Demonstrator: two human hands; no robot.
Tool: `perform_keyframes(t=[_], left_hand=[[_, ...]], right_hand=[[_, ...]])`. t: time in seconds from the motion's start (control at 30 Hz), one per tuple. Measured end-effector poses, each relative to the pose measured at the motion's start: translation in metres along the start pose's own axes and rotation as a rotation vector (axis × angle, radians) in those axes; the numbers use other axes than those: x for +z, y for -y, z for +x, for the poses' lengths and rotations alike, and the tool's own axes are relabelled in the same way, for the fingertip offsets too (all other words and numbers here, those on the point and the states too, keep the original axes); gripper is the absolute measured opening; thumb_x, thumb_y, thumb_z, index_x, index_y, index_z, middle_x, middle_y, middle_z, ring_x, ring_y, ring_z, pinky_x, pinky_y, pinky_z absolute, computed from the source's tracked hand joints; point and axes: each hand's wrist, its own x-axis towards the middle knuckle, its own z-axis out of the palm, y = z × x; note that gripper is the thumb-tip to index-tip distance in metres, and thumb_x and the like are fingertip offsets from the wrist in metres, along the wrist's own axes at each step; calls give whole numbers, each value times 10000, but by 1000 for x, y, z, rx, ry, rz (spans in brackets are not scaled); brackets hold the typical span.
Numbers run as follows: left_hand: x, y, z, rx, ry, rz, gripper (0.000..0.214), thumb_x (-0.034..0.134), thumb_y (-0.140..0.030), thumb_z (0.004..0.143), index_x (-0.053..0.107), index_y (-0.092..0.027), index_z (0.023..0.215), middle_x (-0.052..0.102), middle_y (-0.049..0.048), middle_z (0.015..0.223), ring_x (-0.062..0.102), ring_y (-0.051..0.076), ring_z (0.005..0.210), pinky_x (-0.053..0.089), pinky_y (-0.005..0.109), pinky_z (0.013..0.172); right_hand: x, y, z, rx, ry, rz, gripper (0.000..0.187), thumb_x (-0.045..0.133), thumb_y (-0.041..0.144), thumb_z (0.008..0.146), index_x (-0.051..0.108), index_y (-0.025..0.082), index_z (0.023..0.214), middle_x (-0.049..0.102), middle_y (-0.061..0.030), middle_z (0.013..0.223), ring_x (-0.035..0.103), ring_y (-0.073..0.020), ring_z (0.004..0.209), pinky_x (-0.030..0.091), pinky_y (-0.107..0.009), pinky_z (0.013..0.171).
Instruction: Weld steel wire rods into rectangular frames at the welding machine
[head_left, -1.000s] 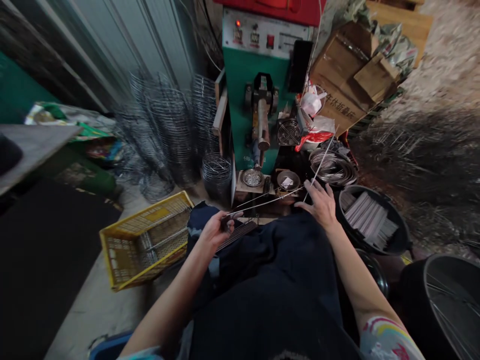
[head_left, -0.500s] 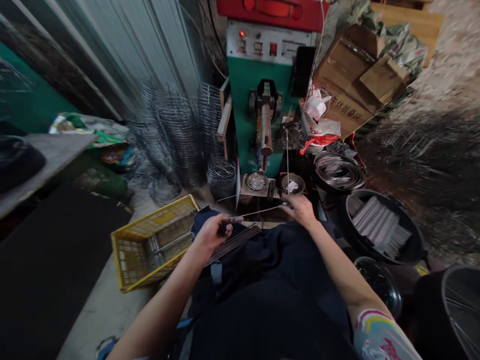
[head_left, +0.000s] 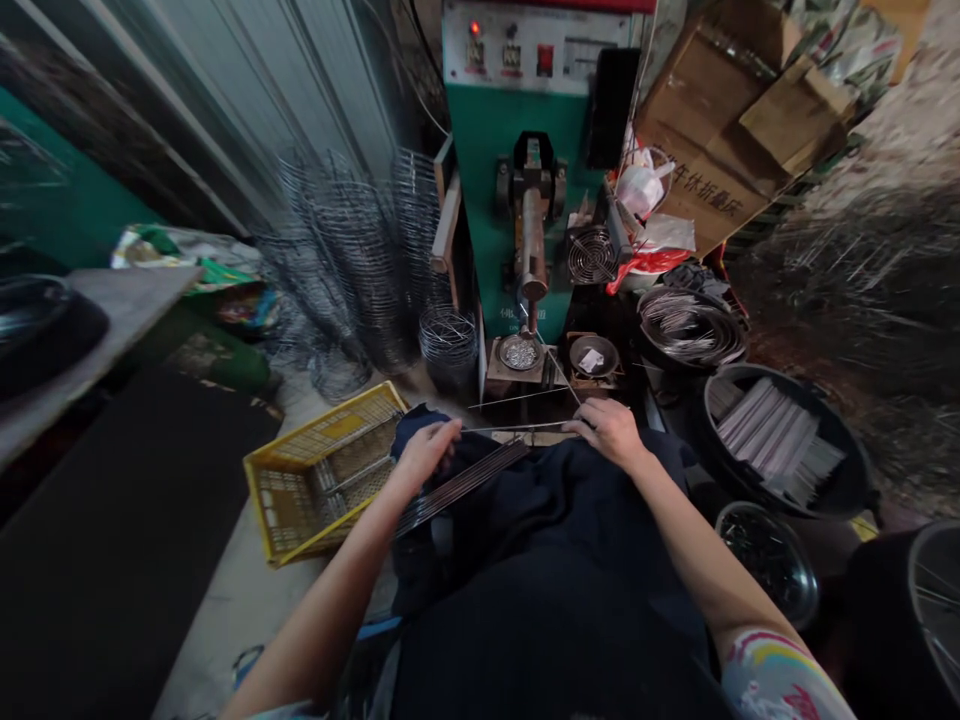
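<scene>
A thin bent metal wire [head_left: 514, 428] stretches between my hands in front of the green machine. My left hand [head_left: 427, 455] is closed around its left end, above my lap. With thumb and fingers, my right hand [head_left: 611, 430] pinches the wire's right end. From there one arm of wire slants up and left toward the machine's metal rod. A further thin length runs just beyond the held part; whether it is joined is unclear. Across my dark-clad lap lies a bundle of straight metal rods [head_left: 469, 485], close to my left hand.
The green machine [head_left: 484, 130] has a round dish of small metal pieces [head_left: 519, 352] under its rod. A yellow crate [head_left: 330, 422] stands left, before stacked wire rings [head_left: 360, 270]. On the right are a black tub of rods [head_left: 780, 440] and a cardboard box [head_left: 705, 130].
The wire has turned: its arm at my right hand, upright before, now slants left toward the machine's rod. My left hand has closed more fully. The view has tilted slightly downward.
</scene>
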Motion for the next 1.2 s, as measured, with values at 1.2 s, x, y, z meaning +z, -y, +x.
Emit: perform_keyframes(t=[1.2], left_hand=[[6,-3,-4,743,-19,385,183,536,-315,900,668,-214,822,666,50,747,580,182,663,409,265,679]], right_hand=[[-28,-58,2,215,-72,484,308,626,477,886,643,188,783,601,-24,772,564,-158,726,421,-266,693]])
